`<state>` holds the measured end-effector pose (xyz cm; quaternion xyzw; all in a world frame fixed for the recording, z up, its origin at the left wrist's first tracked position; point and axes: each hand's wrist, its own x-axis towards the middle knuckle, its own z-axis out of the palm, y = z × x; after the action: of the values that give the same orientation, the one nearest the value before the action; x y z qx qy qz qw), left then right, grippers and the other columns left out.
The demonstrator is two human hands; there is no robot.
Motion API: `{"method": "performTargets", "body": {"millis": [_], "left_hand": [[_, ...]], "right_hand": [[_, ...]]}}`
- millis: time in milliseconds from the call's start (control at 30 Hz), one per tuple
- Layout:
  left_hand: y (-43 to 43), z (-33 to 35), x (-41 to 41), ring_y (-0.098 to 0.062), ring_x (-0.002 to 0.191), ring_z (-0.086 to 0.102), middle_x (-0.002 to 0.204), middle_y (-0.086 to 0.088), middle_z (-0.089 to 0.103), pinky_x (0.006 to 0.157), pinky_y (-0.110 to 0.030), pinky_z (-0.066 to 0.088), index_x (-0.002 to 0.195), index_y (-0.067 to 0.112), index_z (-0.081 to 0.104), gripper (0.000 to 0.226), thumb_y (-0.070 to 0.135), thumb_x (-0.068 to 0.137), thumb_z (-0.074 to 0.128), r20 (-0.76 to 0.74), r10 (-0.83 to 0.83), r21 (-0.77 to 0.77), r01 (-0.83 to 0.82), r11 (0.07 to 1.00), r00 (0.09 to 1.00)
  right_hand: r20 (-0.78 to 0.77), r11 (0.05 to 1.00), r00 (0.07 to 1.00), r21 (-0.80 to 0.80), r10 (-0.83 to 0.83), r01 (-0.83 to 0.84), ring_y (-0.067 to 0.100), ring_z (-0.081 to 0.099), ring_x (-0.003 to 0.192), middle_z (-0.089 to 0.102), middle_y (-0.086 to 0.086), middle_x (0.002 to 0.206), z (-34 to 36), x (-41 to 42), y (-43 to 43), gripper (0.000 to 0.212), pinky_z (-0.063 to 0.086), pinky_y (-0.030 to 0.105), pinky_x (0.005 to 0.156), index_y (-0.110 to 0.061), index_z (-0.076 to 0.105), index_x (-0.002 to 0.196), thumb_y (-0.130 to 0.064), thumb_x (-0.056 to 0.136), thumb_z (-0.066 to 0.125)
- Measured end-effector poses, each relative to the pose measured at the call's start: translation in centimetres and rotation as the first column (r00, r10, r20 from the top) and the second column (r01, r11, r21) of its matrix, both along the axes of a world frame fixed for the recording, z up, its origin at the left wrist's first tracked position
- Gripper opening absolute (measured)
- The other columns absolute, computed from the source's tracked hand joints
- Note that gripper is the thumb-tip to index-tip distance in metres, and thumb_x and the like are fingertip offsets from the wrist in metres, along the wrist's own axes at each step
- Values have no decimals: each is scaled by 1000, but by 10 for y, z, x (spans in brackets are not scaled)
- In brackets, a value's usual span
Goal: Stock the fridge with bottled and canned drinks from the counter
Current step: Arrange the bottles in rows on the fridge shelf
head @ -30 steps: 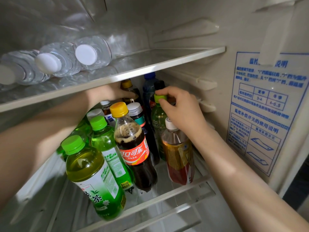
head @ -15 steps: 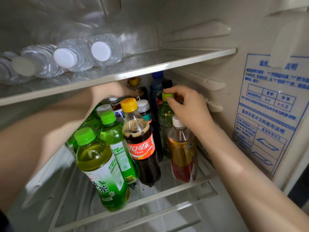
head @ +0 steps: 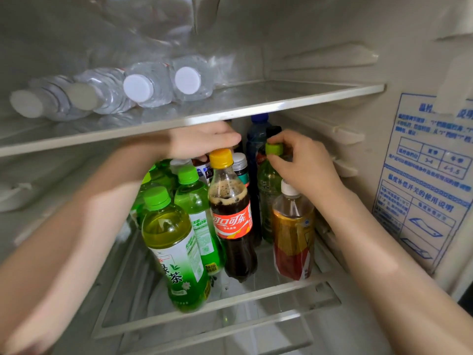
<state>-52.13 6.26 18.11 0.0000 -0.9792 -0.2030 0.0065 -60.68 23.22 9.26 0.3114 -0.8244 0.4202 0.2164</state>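
Inside the fridge, my right hand [head: 304, 167] pinches the light green cap of a green bottle [head: 267, 193] standing at the right rear of the lower shelf [head: 230, 304]. My left hand [head: 202, 143] reaches in under the upper glass shelf [head: 307, 97], with its fingers lying over the tops of the rear bottles; what it holds is hidden. In front stand a cola bottle [head: 231, 221] with a yellow cap, two green tea bottles [head: 176, 247] [head: 201, 216] and an amber tea bottle [head: 293, 226] with a white cap. A blue bottle [head: 256, 134] stands at the back.
Several clear water bottles [head: 148, 84] lie on their sides at the left of the upper shelf. A blue printed sticker [head: 430, 180] covers the right wall. More green bottles crowd the left rear of the lower shelf.
My left hand has slid a little to the right over the rear bottle tops. My right hand keeps its pinch on the green cap. The view has shifted slightly.
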Motion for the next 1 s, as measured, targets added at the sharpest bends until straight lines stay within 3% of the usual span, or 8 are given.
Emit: {"method": "performTargets", "body": {"millis": [67, 167, 367, 467, 567, 800, 867, 1000], "left_hand": [[0, 0, 9, -27, 102, 64, 111, -10, 67, 88, -41, 52, 119, 14, 60, 37, 39, 92, 54, -34, -22, -17, 21, 1000, 999], [-4, -2, 26, 7, 78, 60, 88, 18, 65, 72, -22, 49, 103, 36, 63, 26, 47, 79, 66, -67, -98, -134, 88, 987, 993], [-6, -14, 53, 6, 87, 60, 91, 24, 66, 73, -17, 46, 103, 44, 62, 34, 51, 70, 68, -232, -132, -113, 108, 988, 964], [-3, -16, 70, 0, 94, 55, 92, 29, 63, 78, -25, 47, 103, 53, 58, 37, 58, 68, 67, -269, -108, -147, 70, 987, 957], [-2, -18, 81, -3, 94, 53, 90, 26, 62, 79, -31, 47, 99, 56, 55, 34, 59, 67, 66, -285, -75, -156, 31, 987, 956], [-4, -28, 110, -7, 74, 61, 79, 13, 66, 71, -41, 53, 88, 40, 64, 30, 50, 62, 74, -351, -16, -30, 6, 1000, 936], [-4, -28, 114, -5, 70, 59, 77, 14, 66, 68, -38, 53, 88, 39, 64, 30, 50, 62, 74, -358, -7, -35, -6, 999, 934], [-5, -25, 118, 0, 60, 54, 72, 15, 64, 62, -28, 47, 84, 37, 65, 25, 42, 63, 78, -332, -19, 7, 23, 1000, 943]], "right_hand": [[-99, 993, 994, 112, -38, 49, 19, 59, 101, 64, -1, 111, 6, -1, -4, 31, 44, 25, 76, -25, 61, 116, -29, 86, 63], [-213, 978, 977, 196, -29, 72, 20, 56, 106, 62, 1, 116, 19, 2, -12, 32, 44, 27, 78, -23, 62, 116, -33, 85, 61], [-235, 818, 954, 575, 186, -18, 23, 57, 99, 64, 0, 102, 33, 9, -34, 33, 43, 32, 72, -27, 57, 117, -44, 89, 51], [-218, 710, 960, 703, 177, 29, 26, 53, 107, 63, 1, 103, 35, 11, -42, 38, 30, 44, 103, -27, 50, 122, -47, 90, 50], [-287, 680, 947, 724, 143, 116, 26, 51, 112, 63, 1, 100, 39, 14, -41, 43, 3, 52, 114, -26, 48, 125, -48, 88, 52], [-357, 778, 917, 622, 179, 90, 20, 51, 109, 63, -6, 92, 32, 45, -11, 46, -8, 54, 110, -31, 55, 111, -51, 72, 67], [-399, 814, 898, 574, 186, 87, 19, 52, 108, 64, -5, 92, 24, 56, -2, 48, -3, 51, 112, -30, 57, 112, -49, 70, 70], [-368, 878, 899, 478, 237, -36, 25, 56, 104, 68, 0, 98, 12, 65, 16, 48, 30, 42, 103, -22, 63, 113, -36, 69, 77]]}}
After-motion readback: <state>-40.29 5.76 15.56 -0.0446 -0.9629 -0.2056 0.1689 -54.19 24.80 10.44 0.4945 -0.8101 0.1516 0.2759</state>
